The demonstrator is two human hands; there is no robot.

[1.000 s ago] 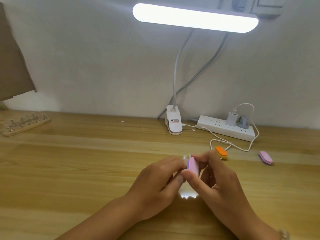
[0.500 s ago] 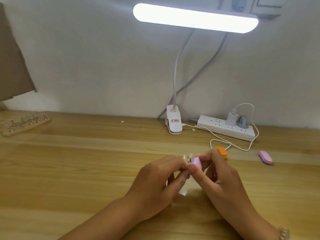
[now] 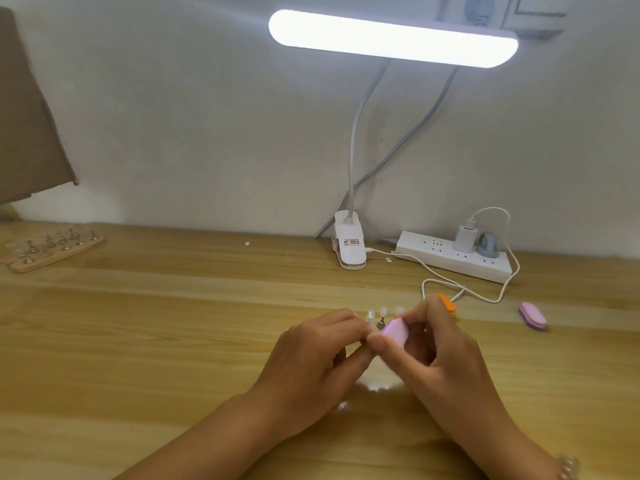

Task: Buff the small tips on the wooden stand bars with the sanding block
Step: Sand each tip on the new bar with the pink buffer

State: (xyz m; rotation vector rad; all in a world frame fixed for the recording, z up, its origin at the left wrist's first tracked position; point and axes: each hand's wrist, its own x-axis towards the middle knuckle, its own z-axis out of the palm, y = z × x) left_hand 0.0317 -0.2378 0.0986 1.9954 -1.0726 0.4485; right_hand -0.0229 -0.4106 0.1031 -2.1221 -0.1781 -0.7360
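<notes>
Wooden desk (image 3: 173,323) under lamp (image 3: 391,39), right hand (image 3: 446,355) pinching pink sanding block (image 3: 394,332), left hand (image 3: 311,355) seemingly pinching a small tip (image 3: 371,315)

A bar lamp (image 3: 393,38) glares white overhead, blown out; the desk (image 3: 173,323) shines beneath it, its far edge bowed, corners perhaps soft.

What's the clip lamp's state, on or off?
On. The lamp bar glows bright white, washing out its own surface and lighting the wall around it.
</notes>
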